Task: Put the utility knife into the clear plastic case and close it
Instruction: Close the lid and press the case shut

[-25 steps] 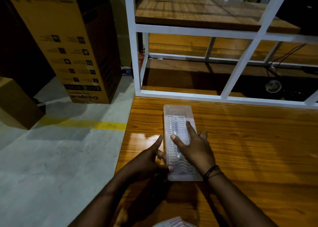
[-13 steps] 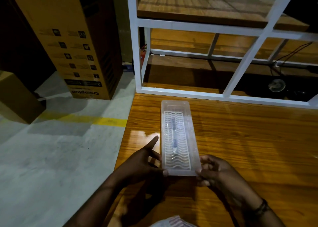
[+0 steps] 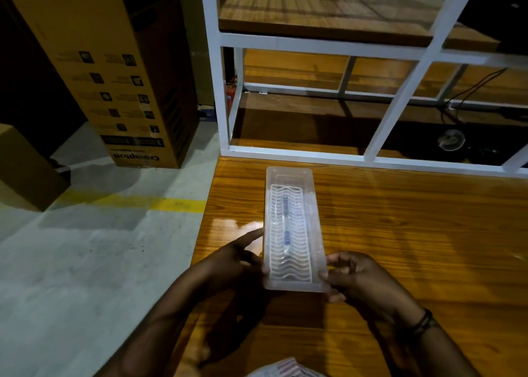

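The clear plastic case [image 3: 291,228] lies lengthwise on the wooden table [image 3: 414,234], its ribbed lid down. Through the lid the utility knife [image 3: 285,228] shows as a thin dark strip along the middle. My left hand [image 3: 231,265] grips the near left corner of the case, index finger stretched along its left edge. My right hand [image 3: 354,276] pinches the near right corner with thumb and fingers.
A white metal shelf frame [image 3: 380,131] with wooden boards stands at the table's far edge. To the left, past the table edge, is concrete floor with a yellow line [image 3: 160,204], a tall cardboard box [image 3: 114,77] and a smaller box [image 3: 25,168].
My right hand has come off the top of the lid and moved down to the near right corner. The case has shifted slightly; my left hand stays at the left edge.
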### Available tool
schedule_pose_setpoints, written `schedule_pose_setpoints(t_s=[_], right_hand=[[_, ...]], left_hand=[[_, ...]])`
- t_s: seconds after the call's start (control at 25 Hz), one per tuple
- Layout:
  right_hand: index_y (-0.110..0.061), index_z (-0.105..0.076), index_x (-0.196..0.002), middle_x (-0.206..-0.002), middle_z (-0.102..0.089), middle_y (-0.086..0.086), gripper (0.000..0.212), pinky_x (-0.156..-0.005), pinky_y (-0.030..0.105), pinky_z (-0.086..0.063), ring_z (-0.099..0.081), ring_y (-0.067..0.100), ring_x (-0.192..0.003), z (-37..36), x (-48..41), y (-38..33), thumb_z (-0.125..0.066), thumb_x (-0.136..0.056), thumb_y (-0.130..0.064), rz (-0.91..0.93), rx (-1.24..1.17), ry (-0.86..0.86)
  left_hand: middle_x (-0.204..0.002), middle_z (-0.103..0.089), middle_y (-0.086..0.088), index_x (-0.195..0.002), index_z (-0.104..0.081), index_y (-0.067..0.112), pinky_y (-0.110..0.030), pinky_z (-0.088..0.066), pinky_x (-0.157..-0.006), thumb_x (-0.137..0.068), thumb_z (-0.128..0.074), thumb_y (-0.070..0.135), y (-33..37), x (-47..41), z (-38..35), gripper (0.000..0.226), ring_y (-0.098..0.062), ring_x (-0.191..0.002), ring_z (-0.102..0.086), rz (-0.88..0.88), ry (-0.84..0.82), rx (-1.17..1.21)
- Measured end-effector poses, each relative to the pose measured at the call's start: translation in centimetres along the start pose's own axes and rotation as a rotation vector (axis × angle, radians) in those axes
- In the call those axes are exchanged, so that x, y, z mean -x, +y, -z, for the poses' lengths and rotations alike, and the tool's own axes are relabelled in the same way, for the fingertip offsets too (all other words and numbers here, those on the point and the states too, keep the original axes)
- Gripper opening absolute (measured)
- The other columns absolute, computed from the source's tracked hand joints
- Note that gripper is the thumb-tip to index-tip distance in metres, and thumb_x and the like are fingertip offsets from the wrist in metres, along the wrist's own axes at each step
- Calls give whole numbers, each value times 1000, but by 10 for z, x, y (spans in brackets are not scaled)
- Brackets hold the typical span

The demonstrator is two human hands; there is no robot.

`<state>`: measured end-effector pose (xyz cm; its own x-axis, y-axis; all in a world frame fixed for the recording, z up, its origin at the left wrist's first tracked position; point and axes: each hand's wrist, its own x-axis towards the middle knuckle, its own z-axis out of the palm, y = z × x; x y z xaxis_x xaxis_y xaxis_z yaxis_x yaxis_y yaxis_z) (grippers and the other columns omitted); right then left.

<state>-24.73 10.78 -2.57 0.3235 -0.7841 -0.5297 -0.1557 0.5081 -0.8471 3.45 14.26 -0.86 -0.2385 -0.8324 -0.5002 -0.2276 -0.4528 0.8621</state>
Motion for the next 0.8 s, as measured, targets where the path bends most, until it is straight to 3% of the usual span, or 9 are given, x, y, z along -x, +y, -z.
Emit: schedule_pose_setpoints(t_s=[0.08, 0.16, 0.28, 0.36, 0.56, 0.68, 0.8], right_hand=[[3, -69, -97, -88, -68, 31, 22, -59, 35, -47, -61, 33, -73, -1, -13, -4, -78, -85, -13, 28, 8, 89], [-3, -72, -84, -86, -67, 31, 18, -59, 36, -44, -60, 33, -74, -5, -27, -13, -74, -91, -19, 60, -37, 155], [-8, -68, -72, -78, -65, 22, 26, -53, 33, -44, -58, 27, -62, -11, -43, -25, -72, -93, -23, 97, -93, 192], [-5, -66, -77, -72, -62, 20, 24, -52, 32, -44, -56, 25, -56, -13, -49, -28, -70, -94, -21, 113, -102, 216], [-1, -66, -89, -67, -58, 20, 16, -47, 28, -42, -52, 22, -48, -15, -54, -25, -68, -95, -16, 95, -34, 238], [-5, -66, -86, -74, -58, 19, 9, -52, 32, -42, -54, 26, -60, -18, -50, -30, -69, -90, -11, 44, -61, 209], [-6, -64, -82, -62, -49, 10, 11, -47, 27, -32, -43, 19, -46, -20, -64, -51, -67, -91, -11, 63, -87, 269]], left_hand=[[-92, -75, -8, -127, -66, 21, -33, -58, -67, -101, -56, 1, 2, -11, 3, 35, -19, -77, -73, -1, 73, 119], [-83, -71, -11, -114, -69, 5, -37, -50, -66, -101, -60, 11, 6, -25, 2, 17, -24, -69, -67, 1, 183, 254], [-92, -73, -12, -104, -67, 6, -35, -59, -62, -99, -66, 15, 16, -41, -2, 11, -20, -70, -71, 21, 330, 339], [-97, -74, -13, -102, -65, 8, -34, -62, -59, -97, -68, 13, 21, -46, -3, 7, -21, -75, -74, 3, 346, 342], [-81, -66, -11, -99, -56, 11, -31, -55, -50, -98, -65, 10, 19, -49, 1, 9, -17, -58, -64, 23, 315, 204], [-79, -69, -9, -95, -60, 10, -34, -60, -58, -94, -64, 2, 21, -48, 7, 10, -20, -62, -67, 106, 249, 275], [-80, -73, -10, -94, -67, 7, -30, -57, -53, -94, -61, 3, 34, -55, 15, 8, -20, -66, -69, 100, 234, 323]])
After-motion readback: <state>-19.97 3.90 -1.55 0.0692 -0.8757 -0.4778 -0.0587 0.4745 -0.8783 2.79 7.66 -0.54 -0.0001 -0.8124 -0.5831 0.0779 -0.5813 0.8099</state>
